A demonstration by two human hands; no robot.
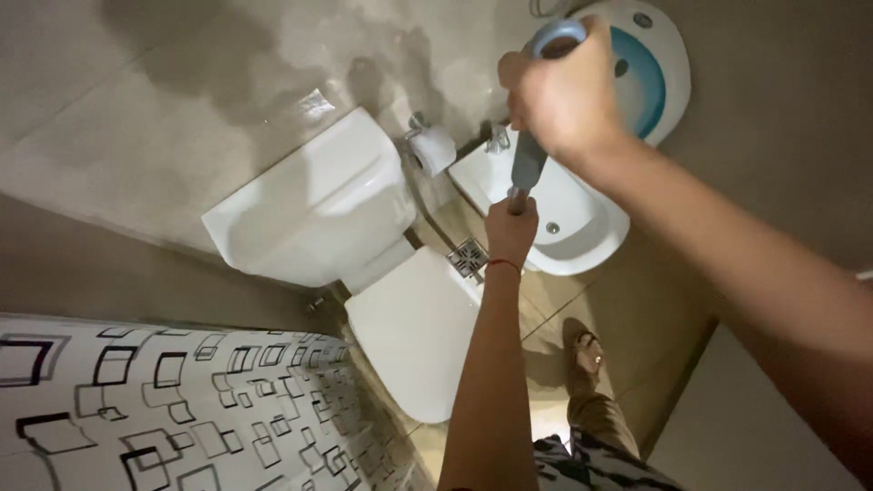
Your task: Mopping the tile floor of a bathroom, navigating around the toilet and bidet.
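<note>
My right hand (566, 95) grips the top of a long grey handle (528, 164), near its ringed blue-grey end (556, 36). Lower down, my left hand (511, 232) is closed around the same handle, with a red string on its wrist. The handle's lower end is hidden behind my left hand. Both hands hover over the floor between a white toilet (414, 332) with its lid down and a white bidet (568, 218).
The toilet's cistern (314, 209) stands against the tiled wall, with a toilet paper roll (434, 150) beside it. A floor drain (467, 258) lies between toilet and bidet. A white and blue washbasin (657, 64) is top right. A patterned shower curtain (182, 405) fills the lower left. My sandalled foot (585, 350) stands on the floor.
</note>
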